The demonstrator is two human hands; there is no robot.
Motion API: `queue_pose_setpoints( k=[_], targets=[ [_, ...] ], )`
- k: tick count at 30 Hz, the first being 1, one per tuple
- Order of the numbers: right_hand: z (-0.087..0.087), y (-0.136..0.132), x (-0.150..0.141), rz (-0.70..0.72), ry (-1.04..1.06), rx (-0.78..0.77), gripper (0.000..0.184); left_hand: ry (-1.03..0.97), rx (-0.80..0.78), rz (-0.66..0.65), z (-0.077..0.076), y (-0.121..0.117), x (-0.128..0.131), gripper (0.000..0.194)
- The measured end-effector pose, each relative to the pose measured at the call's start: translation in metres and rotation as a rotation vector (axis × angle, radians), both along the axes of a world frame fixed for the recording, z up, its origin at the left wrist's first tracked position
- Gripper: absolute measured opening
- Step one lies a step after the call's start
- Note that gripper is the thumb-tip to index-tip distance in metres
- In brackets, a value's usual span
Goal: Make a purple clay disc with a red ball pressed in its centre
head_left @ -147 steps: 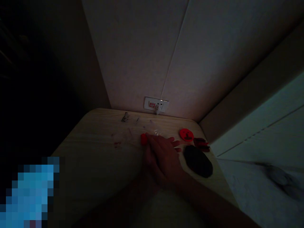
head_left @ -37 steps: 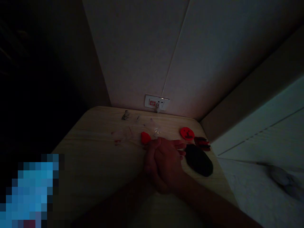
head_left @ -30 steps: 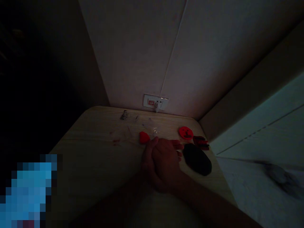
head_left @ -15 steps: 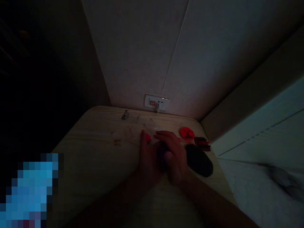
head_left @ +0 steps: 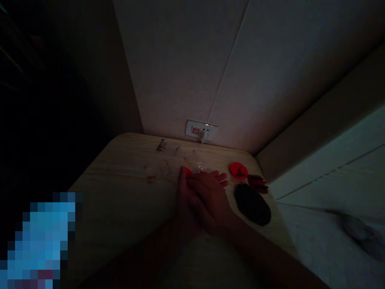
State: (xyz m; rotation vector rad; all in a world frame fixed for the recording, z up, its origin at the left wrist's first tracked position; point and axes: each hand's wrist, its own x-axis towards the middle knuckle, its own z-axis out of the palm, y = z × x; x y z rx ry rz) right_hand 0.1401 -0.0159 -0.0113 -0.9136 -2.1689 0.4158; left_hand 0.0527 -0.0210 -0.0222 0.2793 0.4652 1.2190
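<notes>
My left hand (head_left: 184, 204) lies palm up above the wooden tabletop, its fingertips showing beyond my right hand. Laid across the left palm, my right hand (head_left: 212, 200) presses flat over it. A dark lump of modelling clay, visible in the left palm a moment ago, is hidden between the two palms. Just past my left thumb is a small red piece (head_left: 188, 171), partly covered by the hands. To the right lies a flat red disc (head_left: 238, 170) with dark marks. Beside it sits a dark red piece with black strips (head_left: 258, 184); nearer me, a flat black oval (head_left: 252, 204).
Clear plastic film (head_left: 201, 165) and dark smears lie on the light wooden tabletop (head_left: 120, 172). A wall socket (head_left: 201, 130) with a plug stands behind the back edge. A pale panel (head_left: 337, 160) borders the right side. The lighting is dim.
My right hand has closed down over the left palm, covering the dark clay. The left fingertips now show beyond it. The view has shifted slightly; the pieces on the table stay put.
</notes>
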Motion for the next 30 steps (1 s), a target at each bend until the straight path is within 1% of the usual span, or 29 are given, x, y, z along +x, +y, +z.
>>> queue_pose_setpoints(
  k=[2,3,5,7,11,16,18,20,21,23,25,27,28,30],
  targets=[
    [-0.001,0.000,0.002,-0.058,0.098,-0.067,0.049,-0.059,-0.082,-0.107,0.005,0.000,-0.001,0.073],
    [-0.001,-0.001,0.003,-0.083,0.121,-0.085,0.052,-0.068,-0.113,-0.121,0.006,0.000,-0.001,0.071],
    [-0.001,-0.002,0.005,-0.093,0.087,-0.096,0.058,-0.056,-0.131,-0.074,0.007,0.001,0.001,0.062],
    [0.000,-0.003,0.006,-0.053,0.017,-0.093,0.064,-0.044,-0.119,-0.030,0.006,0.002,0.003,0.057],
    [0.003,-0.002,0.010,-0.042,-0.015,-0.051,0.067,-0.078,-0.085,-0.100,0.004,0.003,0.005,0.058],
    [0.002,0.001,0.007,0.030,-0.084,0.004,0.063,-0.086,0.022,-0.027,-0.002,0.001,0.004,0.055],
    [0.002,0.001,0.009,0.046,-0.039,-0.006,0.066,-0.089,-0.021,-0.093,0.000,0.002,0.001,0.064],
    [0.001,0.000,0.013,0.008,0.077,-0.029,0.068,-0.110,-0.084,-0.184,0.005,0.004,-0.002,0.072],
    [0.000,0.000,0.016,-0.038,0.164,-0.048,0.069,-0.128,-0.109,-0.215,0.007,0.005,-0.003,0.075],
    [-0.003,0.001,0.023,-0.157,0.359,-0.074,0.067,-0.175,-0.144,-0.239,0.011,0.008,-0.006,0.079],
    [-0.007,0.003,0.029,-0.240,0.490,-0.062,0.063,-0.217,-0.167,-0.230,0.012,0.010,-0.008,0.081],
    [-0.008,0.003,0.032,-0.271,0.499,-0.015,0.060,-0.245,-0.176,-0.215,0.011,0.011,-0.008,0.083],
    [-0.008,0.003,0.033,-0.275,0.463,0.012,0.060,-0.251,-0.176,-0.214,0.010,0.010,-0.008,0.084],
    [-0.006,0.001,0.032,-0.243,0.327,0.039,0.062,-0.249,-0.169,-0.232,0.008,0.009,-0.007,0.082]
  ],
)
